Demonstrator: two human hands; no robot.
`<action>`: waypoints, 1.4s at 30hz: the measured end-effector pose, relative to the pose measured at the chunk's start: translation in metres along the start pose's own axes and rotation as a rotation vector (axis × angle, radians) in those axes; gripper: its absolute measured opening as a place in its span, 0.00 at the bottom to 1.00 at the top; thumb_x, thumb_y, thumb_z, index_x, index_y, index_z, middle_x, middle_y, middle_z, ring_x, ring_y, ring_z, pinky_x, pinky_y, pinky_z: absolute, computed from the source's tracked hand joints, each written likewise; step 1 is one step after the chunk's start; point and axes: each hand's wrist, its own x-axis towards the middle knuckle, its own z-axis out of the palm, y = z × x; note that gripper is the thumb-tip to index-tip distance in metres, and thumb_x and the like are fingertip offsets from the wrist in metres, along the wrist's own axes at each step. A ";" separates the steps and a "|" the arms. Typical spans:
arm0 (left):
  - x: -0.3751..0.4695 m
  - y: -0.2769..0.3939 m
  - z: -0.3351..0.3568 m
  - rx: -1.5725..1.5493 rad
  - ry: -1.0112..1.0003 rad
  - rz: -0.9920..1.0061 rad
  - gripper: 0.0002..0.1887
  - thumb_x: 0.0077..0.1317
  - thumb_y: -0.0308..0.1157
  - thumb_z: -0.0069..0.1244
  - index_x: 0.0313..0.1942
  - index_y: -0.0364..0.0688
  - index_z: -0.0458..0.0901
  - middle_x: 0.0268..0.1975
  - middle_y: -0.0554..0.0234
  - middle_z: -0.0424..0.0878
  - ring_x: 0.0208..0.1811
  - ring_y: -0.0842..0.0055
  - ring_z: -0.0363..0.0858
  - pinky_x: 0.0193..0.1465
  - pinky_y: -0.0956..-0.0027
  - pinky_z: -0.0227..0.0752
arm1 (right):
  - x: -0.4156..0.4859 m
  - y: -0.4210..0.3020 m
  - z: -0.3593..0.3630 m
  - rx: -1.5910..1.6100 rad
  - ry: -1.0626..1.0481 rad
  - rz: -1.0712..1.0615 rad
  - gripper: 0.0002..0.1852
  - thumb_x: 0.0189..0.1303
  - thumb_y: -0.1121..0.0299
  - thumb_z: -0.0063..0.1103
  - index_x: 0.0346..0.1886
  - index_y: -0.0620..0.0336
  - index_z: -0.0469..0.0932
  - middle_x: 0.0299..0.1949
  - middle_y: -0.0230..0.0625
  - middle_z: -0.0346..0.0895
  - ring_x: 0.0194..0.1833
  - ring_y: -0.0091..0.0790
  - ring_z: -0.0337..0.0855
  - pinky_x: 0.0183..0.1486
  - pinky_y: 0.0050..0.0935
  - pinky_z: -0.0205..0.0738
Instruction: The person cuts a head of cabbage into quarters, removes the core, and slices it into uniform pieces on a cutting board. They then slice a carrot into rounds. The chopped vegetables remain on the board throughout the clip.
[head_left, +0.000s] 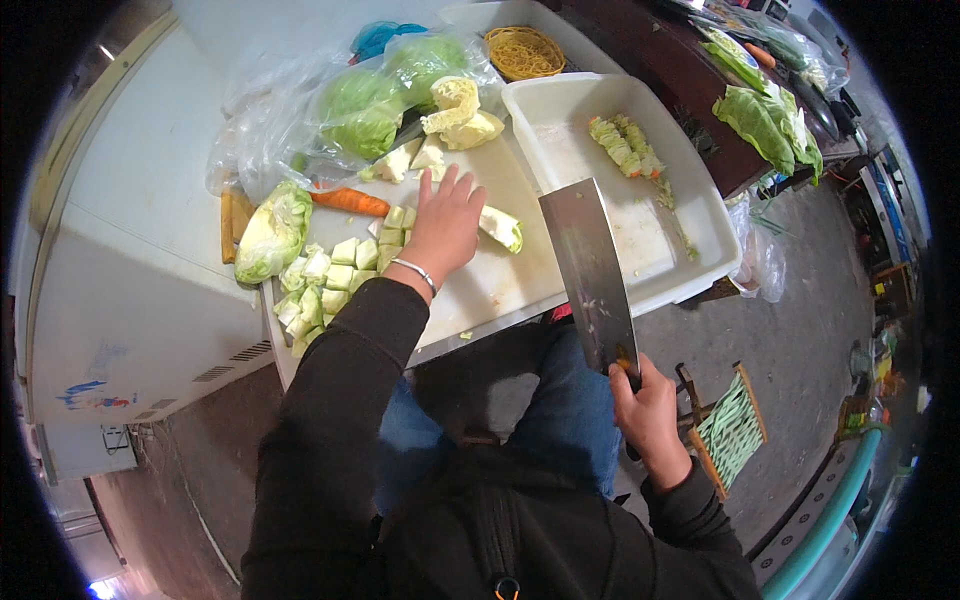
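My left hand (448, 221) is over a white cutting board (517, 277), fingers spread, beside a pale cut cabbage piece (501, 229); whether it touches the board is unclear. In my right hand (649, 409) is the handle of a broad cleaver (589, 270). Its blade is raised near the board's right edge, with bits stuck to it. Several cubed cabbage chunks (341, 277) line the board's left side. Behind them lie a carrot (349, 200) and a cut cabbage half (274, 234). Cabbage wedges (395, 161) and pale yellow leaves (469, 124) sit farther back.
A white plastic tub (724, 240) at the right holds threaded vegetable pieces (628, 148). Bagged cabbages (360, 109) and a round container of yellow rubber bands (525, 52) stand behind the board. A white appliance (157, 225) flanks the left; a folding stool (727, 431) is at lower right.
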 end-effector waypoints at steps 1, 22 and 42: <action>0.006 0.000 0.006 -0.068 -0.052 0.035 0.23 0.58 0.28 0.54 0.56 0.45 0.77 0.62 0.55 0.74 0.73 0.59 0.60 0.75 0.40 0.40 | 0.000 0.001 -0.002 -0.018 -0.005 0.021 0.10 0.62 0.68 0.60 0.33 0.67 0.75 0.21 0.56 0.74 0.27 0.58 0.81 0.27 0.40 0.72; -0.097 0.067 0.014 -0.448 0.218 -0.229 0.17 0.57 0.28 0.58 0.46 0.35 0.74 0.53 0.44 0.73 0.53 0.50 0.73 0.56 0.56 0.70 | 0.004 0.000 0.013 -0.316 -0.069 -0.442 0.05 0.60 0.70 0.60 0.36 0.60 0.76 0.22 0.49 0.76 0.25 0.56 0.79 0.26 0.48 0.72; -0.104 0.054 0.040 -0.401 0.288 -0.202 0.16 0.55 0.18 0.50 0.46 0.37 0.76 0.50 0.50 0.76 0.51 0.54 0.76 0.54 0.57 0.74 | 0.052 -0.012 0.062 -0.536 -0.270 -0.310 0.07 0.64 0.70 0.45 0.36 0.63 0.71 0.22 0.54 0.79 0.27 0.59 0.82 0.30 0.54 0.77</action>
